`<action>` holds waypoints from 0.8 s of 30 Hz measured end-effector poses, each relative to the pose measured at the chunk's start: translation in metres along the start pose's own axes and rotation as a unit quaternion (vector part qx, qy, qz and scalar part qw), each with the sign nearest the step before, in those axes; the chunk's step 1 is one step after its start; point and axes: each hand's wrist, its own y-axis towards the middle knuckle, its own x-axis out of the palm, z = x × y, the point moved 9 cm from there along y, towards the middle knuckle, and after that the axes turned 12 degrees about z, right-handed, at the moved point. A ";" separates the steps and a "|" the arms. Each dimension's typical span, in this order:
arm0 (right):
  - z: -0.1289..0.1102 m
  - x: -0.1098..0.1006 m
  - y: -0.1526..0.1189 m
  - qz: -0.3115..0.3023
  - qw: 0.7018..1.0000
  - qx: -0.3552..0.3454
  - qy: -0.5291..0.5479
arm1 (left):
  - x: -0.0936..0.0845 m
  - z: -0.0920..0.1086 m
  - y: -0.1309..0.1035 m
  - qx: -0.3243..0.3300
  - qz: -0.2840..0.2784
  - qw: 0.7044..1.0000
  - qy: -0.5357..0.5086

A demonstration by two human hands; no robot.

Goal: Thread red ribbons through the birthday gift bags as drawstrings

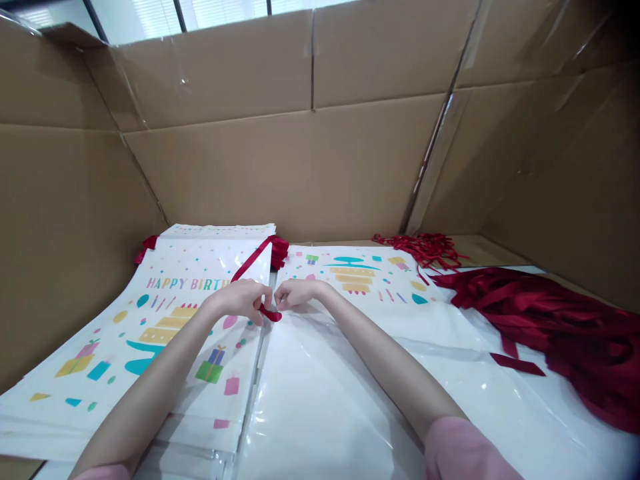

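Observation:
A dark red ribbon (254,259) runs from the upper edge of the left stack of printed sheets (123,333) down to my left hand (243,300). My left hand is closed on it, and the ribbon's loose end shows between my two hands. Close beside it, my right hand (296,293) has its fingers pinched together at the left edge of the right stack of white plastic-covered sheets (345,380). Whatever its fingertips hold is too small to make out. The left stack shows "HAPPY BIRTH", a cake and presents.
Cardboard walls (280,167) rise at the back and both sides. A large heap of dark red ribbons (560,333) lies at the right, with thin red cords (430,250) behind it. A short ribbon piece (517,364) lies on the right stack. Red ribbon bunches (146,249) edge the left stack.

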 end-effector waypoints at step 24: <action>-0.006 0.004 -0.003 -0.031 0.998 -0.003 0.056 | 0.001 0.055 -0.012 0.023 0.033 0.999 0.027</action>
